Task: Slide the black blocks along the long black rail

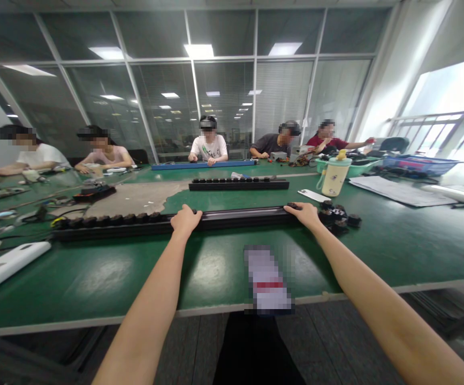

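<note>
A long black rail (235,221) lies across the green table in front of me. Round black knobs (115,220) line its left part, while the middle stretch shows a bare channel. My left hand (186,221) is closed around the rail near its middle, just right of the row of knobs. At the rail's right end, my right hand (307,215) is closed, with a small round black knob (294,206) at its fingertips. Its other fingers are partly hidden. Several loose black knobs (338,212) are heaped just right of that hand.
A second black rail (240,184) with knobs lies farther back. Around it are a white phone (314,196), a cream cup (335,176) and papers (404,191). A blurred-out phone (267,278) lies at the near edge, a white case (9,267) at left. Several people sit opposite.
</note>
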Motion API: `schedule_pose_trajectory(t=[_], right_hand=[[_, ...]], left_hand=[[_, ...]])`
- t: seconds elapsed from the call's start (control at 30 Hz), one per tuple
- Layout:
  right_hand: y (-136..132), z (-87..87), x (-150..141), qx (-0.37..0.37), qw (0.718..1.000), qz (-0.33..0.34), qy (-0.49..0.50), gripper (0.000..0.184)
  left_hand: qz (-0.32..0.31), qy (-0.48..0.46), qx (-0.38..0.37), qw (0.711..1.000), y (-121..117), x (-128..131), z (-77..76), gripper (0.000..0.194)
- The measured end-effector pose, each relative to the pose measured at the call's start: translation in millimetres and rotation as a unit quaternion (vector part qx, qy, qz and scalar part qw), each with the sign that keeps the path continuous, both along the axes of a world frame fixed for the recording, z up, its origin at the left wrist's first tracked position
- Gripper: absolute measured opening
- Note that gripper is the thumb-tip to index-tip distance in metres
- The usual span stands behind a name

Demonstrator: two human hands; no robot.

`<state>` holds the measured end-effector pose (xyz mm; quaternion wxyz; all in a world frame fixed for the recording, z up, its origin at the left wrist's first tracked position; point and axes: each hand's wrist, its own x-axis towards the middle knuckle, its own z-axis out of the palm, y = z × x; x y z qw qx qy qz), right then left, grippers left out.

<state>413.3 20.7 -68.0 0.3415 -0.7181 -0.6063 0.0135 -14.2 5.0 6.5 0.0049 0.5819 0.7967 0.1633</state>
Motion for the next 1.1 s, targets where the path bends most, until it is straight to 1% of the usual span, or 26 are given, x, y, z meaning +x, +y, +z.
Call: schedule_pose_trajectory(t=[0.1, 0.3, 0.87, 1.1], right_hand=[[2.0, 1.0, 1.1, 0.009, 0.999, 0.020, 0.038, 0.045], [3.0, 1.4, 3.0, 0.018, 0.997, 0.030, 0.065, 0.045], [5.5, -2.4, 9.0, 0.044, 0.990, 0.042, 0.125, 0.040], [3.5, -3.5, 9.9, 0.056, 0.986, 0.042, 0.151, 0.042]], left_hand=[[-0.001, 0.002, 0.001, 1.000, -0.9, 0.4, 0.4, 0.061], [0.000, 0.006, -0.003, 1.000, -1.4, 0.7, 1.4, 0.061], [0.000, 0.007, -0.001, 1.000, 0.2, -0.2, 0.1, 0.061], [0.001, 0.002, 0.000, 1.000, 0.1, 0.2, -0.1, 0.060]])
